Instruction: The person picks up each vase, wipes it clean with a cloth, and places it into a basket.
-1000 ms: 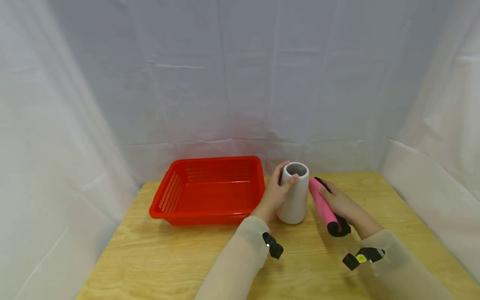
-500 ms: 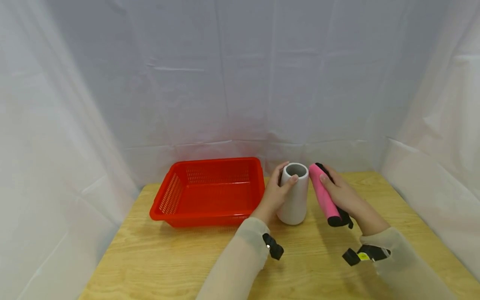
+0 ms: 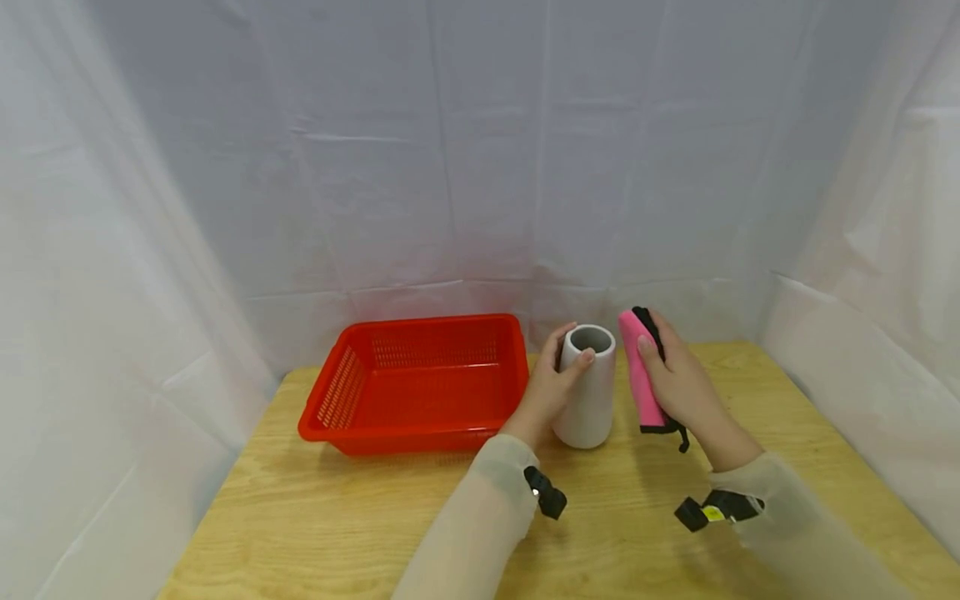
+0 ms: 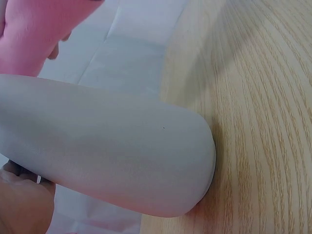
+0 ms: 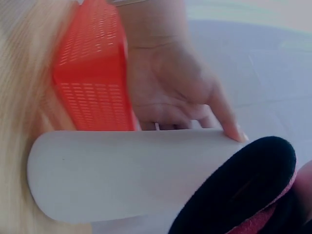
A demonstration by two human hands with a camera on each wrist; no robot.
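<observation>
From the head view, your left hand (image 3: 551, 392) grips the vase (image 3: 587, 392) standing on the table (image 3: 337, 517) beside the red basket (image 3: 412, 379). Your right hand (image 3: 678, 387) holds the pink umbrella (image 3: 641, 375) upright, just beside the rim, not yet inside. The left wrist view adds the vase's base (image 4: 207, 156) on the wood; the right wrist view shows the umbrella's black end (image 5: 248, 180) at the vase's mouth.

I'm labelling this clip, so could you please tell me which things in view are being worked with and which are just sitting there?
In use:
- grey vase, upright on the table, held by the left hand
- pink roll, gripped by the right hand beside the vase

Lying about:
- red basket, left of the vase
- wooden table
</observation>
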